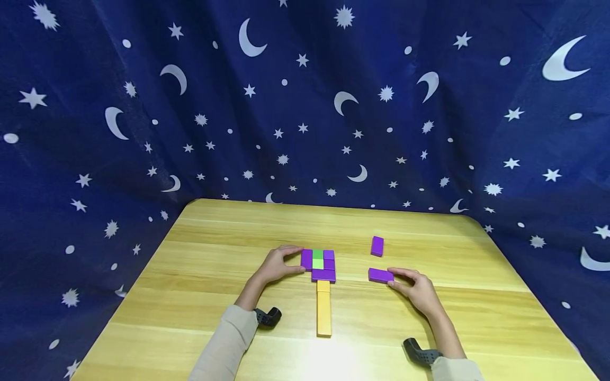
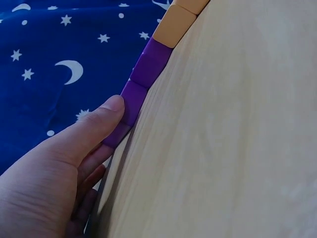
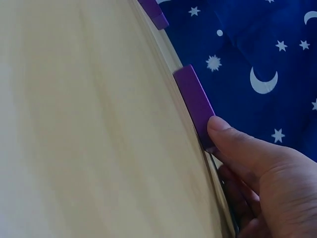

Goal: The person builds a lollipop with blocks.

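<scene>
In the head view, my left hand (image 1: 276,264) pinches a purple block (image 1: 306,260) at the left side of a flat block arrangement, thumb at its near end and fingertip at its far end. Beside that block lie a green block (image 1: 317,254) and a lighter green one (image 1: 317,264). More purple blocks (image 1: 324,275) border them on the right and near sides. My right hand (image 1: 419,291) holds a separate purple block (image 1: 379,275) by its right end, between thumb and fingers. The right wrist view shows the thumb on this block's (image 3: 194,96) side.
A yellow-orange column of blocks (image 1: 324,312) runs from the arrangement toward me. Another purple block (image 1: 377,246) lies beyond my right hand. The wooden table (image 1: 229,227) ends at a dark blue curtain (image 1: 305,106) with moons and stars.
</scene>
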A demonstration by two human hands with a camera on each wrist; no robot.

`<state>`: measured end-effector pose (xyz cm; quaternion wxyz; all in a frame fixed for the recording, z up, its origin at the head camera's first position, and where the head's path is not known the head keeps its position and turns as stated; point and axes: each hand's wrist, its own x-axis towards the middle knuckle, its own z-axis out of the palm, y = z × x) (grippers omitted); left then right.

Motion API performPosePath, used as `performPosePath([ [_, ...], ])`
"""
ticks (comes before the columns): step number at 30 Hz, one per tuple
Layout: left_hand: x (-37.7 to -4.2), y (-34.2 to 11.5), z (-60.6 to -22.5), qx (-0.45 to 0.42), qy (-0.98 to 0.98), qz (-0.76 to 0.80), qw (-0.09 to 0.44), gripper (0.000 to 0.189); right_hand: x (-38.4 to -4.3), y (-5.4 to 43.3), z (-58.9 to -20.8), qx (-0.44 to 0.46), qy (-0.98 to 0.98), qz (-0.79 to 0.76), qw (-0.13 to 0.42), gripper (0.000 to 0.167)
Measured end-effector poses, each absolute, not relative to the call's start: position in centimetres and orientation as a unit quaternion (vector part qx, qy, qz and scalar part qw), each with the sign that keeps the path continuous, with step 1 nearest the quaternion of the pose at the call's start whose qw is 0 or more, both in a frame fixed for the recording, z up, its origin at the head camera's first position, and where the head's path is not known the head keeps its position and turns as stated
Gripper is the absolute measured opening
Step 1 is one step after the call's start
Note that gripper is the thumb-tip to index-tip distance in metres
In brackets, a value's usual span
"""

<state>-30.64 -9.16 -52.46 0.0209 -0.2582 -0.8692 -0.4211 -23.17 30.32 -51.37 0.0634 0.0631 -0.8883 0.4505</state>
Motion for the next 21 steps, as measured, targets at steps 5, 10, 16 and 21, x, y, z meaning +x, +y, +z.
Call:
performPosePath([
  [5,-30.7,-9.1,-52.5,-0.252,-0.87,-0.423,0.019,0.069,-23.1,30.1,-51.3,0.054,-0.893,0.441,0.066,0.04],
  [10,-30.7,-9.0,-52.6,-0.264,-0.867,-0.422,0.028,0.067,-22.9,30.0,-51.4,0.043,-0.887,0.454,0.071,0.038],
  [16,-30.4,-9.3,-52.5,-0.257,-0.868,-0.425,0.025,0.067,-23.2,29.1,-51.4,0.034,-0.84,0.536,0.072,0.041],
  [21,-30.4,-9.1,-52.5,-0.253,-0.866,-0.43,0.023,0.067,-24.0,27.6,-50.9,0.021,-0.791,0.605,0.09,0.043],
])
